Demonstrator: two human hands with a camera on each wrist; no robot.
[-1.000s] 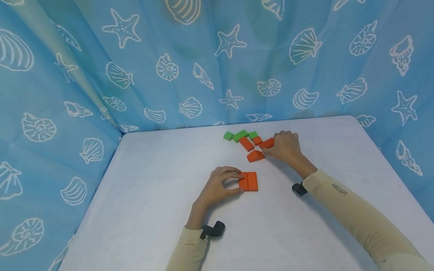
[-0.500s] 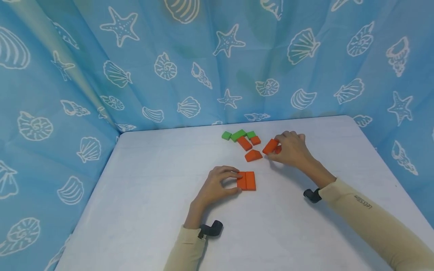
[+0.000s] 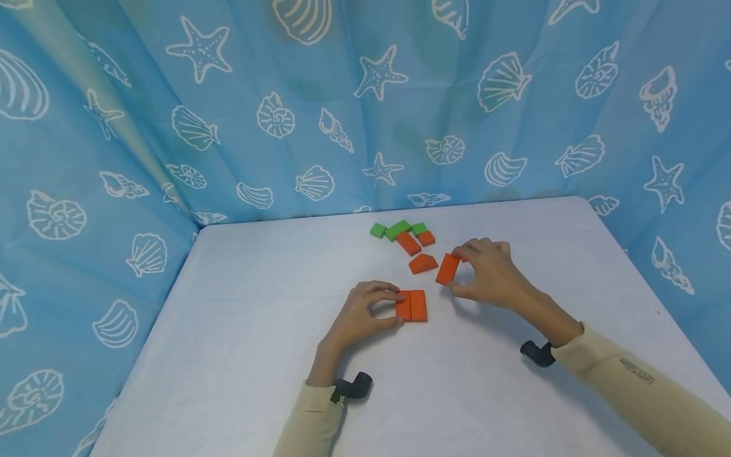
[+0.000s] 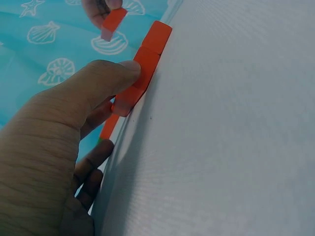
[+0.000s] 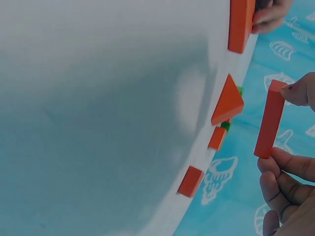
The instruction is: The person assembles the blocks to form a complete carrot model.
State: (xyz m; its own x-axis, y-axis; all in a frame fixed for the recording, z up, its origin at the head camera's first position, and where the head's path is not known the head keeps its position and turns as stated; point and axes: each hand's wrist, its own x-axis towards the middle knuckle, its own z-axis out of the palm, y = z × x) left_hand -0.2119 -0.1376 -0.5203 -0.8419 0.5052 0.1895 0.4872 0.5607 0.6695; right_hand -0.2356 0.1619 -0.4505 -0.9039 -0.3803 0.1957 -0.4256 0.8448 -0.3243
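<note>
Two flat orange rectangular blocks lie side by side on the white table; my left hand (image 3: 365, 311) pinches the left block (image 3: 403, 310) between thumb and fingers. The right block (image 3: 419, 306) touches it along one long side. Just beyond them, my right hand (image 3: 492, 274) holds another orange rectangular block (image 3: 448, 270) by its two ends. In the right wrist view this block (image 5: 269, 120) is raised off the table, thumb at one end and fingers at the other. A loose orange block (image 5: 191, 182) also shows there; in the head view the right fingers mostly hide it.
Behind the hands lie an orange slant-sided block (image 3: 423, 263), an orange rectangular block (image 3: 408, 243) and a small orange block (image 3: 426, 238). Green blocks (image 3: 398, 230) sit farther back. A blue shell-print curtain (image 3: 342, 127) hangs along the table's back and left edges.
My right hand has lifted the orange block from beside the cluster and brought it nearer, turning it more upright in the head view. My left hand stays on its block.
</note>
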